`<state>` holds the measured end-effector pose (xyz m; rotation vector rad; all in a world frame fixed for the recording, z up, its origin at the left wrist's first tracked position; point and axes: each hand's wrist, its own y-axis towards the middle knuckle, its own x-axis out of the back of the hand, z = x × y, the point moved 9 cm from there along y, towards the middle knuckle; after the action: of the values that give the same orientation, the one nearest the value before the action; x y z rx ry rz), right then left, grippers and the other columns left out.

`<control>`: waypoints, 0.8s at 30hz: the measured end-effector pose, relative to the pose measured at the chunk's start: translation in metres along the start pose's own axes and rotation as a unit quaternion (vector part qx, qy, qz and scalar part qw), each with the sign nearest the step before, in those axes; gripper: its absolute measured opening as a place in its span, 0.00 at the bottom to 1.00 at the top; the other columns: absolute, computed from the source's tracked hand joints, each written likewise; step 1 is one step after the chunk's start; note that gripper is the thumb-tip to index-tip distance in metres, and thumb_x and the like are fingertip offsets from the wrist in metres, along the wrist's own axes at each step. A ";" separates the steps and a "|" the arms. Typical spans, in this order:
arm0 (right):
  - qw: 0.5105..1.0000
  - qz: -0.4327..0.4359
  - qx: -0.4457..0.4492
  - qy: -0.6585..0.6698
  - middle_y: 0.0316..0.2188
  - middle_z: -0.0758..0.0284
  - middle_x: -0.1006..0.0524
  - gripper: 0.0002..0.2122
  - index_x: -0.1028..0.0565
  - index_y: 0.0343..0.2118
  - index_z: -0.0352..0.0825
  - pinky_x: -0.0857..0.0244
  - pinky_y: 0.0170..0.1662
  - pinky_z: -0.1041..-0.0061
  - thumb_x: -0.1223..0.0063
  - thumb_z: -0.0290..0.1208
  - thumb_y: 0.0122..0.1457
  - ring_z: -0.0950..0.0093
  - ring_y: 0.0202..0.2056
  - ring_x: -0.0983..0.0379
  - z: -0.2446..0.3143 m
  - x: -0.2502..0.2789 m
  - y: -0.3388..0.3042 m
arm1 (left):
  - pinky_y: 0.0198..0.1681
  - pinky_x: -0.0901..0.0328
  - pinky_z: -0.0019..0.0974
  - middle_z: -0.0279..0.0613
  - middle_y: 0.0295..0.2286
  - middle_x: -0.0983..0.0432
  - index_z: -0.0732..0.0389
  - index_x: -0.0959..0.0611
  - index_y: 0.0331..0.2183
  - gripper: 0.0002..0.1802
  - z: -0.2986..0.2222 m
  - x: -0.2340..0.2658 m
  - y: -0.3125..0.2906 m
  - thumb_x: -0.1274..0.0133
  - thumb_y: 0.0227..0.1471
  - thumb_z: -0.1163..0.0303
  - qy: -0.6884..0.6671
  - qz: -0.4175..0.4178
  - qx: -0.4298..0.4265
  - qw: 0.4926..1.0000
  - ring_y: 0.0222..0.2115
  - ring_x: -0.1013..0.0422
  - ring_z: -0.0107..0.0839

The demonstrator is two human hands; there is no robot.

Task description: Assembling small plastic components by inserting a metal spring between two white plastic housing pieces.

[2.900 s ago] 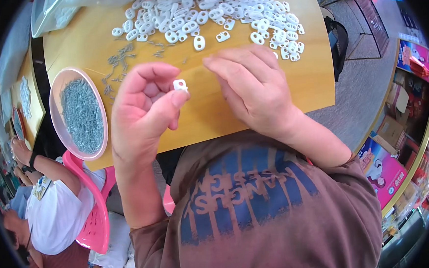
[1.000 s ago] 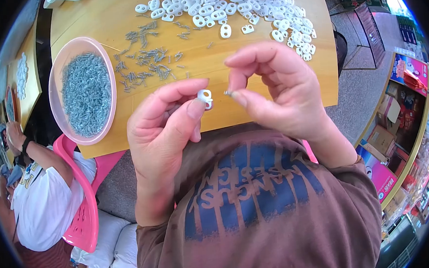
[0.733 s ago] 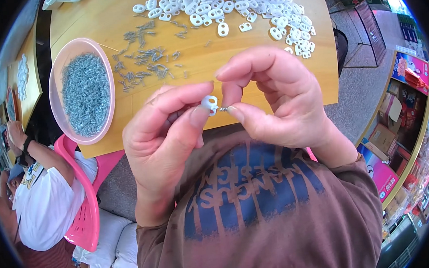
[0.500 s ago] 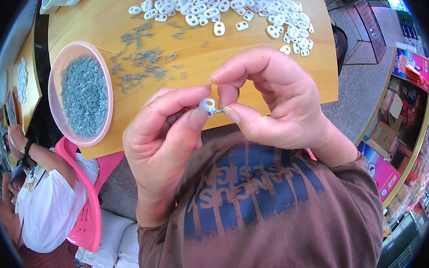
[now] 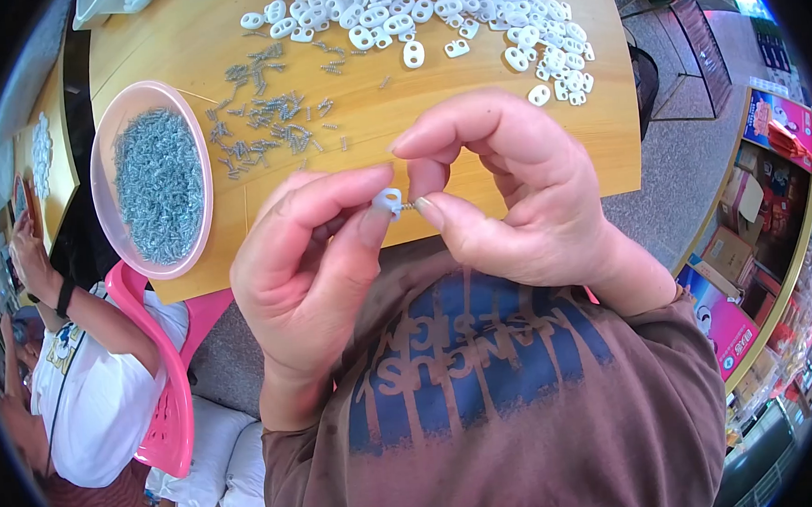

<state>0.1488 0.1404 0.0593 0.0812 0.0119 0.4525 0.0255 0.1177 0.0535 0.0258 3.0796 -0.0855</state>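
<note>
Centre of frame: left hand (image 5: pixel 300 269) clamped with thumb and fingertips on a white plastic piece (image 5: pixel 388 198), hole visible, held up off the table (image 5: pixel 170 45). Just right of it: right hand (image 5: pixel 514 200) closed by the thumb tip on a small metal spring (image 5: pixel 409 206), index finger arched above, tip apart from thumb. Near end of spring at right side of piece; how far inside, cannot tell.

Left of centre: pale pink tub (image 5: pixel 102 179), full of springs (image 5: pixel 162 194). Between tub and top centre: loose springs (image 5: pixel 277 117) scattered on the wood. Top centre to upper right: broad heap of white pieces (image 5: pixel 428 6), a few strays along its lower edge.

Lower left: person in white shirt (image 5: pixel 98 393), black wristband (image 5: pixel 65 295), beside pink chair (image 5: pixel 179 416). Right edge: shelf with cartons (image 5: pixel 729 252).
</note>
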 end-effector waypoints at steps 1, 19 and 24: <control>1.000 0.000 0.000 0.000 0.29 0.69 0.32 0.15 0.34 0.38 0.27 0.41 0.38 0.83 0.52 0.14 0.45 0.82 0.30 0.35 0.000 0.000 0.000 | 0.25 0.44 0.19 0.36 0.25 0.32 0.68 0.24 0.33 0.12 -0.002 0.000 0.000 0.49 0.40 0.85 0.018 0.000 -0.005 1.000 0.23 0.38 0.19; 0.996 -0.040 0.047 -0.060 0.29 0.67 0.30 0.10 0.32 0.35 0.28 0.40 0.37 0.83 0.55 0.16 0.48 0.80 0.31 0.34 0.003 0.004 -0.005 | 0.24 0.43 0.17 0.35 0.27 0.33 0.68 0.26 0.34 0.11 0.006 -0.005 -0.003 0.51 0.43 0.84 -0.024 -0.028 0.001 0.999 0.22 0.39 0.15; 0.989 -0.055 0.083 -0.110 0.28 0.64 0.30 0.08 0.31 0.34 0.28 0.39 0.36 0.81 0.54 0.17 0.49 0.78 0.31 0.33 0.014 0.004 -0.001 | 0.22 0.43 0.15 0.35 0.28 0.32 0.68 0.26 0.34 0.11 0.002 -0.005 0.000 0.51 0.44 0.84 -0.047 -0.034 0.008 0.998 0.21 0.39 0.13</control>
<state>0.1534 0.1407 0.0732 0.2916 -0.1616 0.3293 0.0305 0.1178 0.0516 -0.0790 2.9867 -0.1116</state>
